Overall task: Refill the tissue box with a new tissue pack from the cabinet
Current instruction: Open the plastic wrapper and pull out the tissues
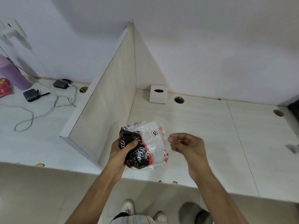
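Note:
I hold a tissue pack [150, 143] in black, red and clear plastic above the desk, white tissues showing through the wrapper. My left hand [120, 151] grips its dark end, thumb on top. My right hand [186, 144] pinches the clear wrapper's loose edge at the pack's right side. A white cube tissue box [158, 96] with a dark oval slot stands at the back of the desk, by the wall and apart from both hands.
A beige divider panel [110, 94] rises left of the pack. Beyond it lie two dark adapters [30, 95] with grey cables, a purple bottle [14, 75] and a red packet [4, 87]. Cable holes [179, 100] dot the desk [226, 135]. My shoes [129, 207] show below.

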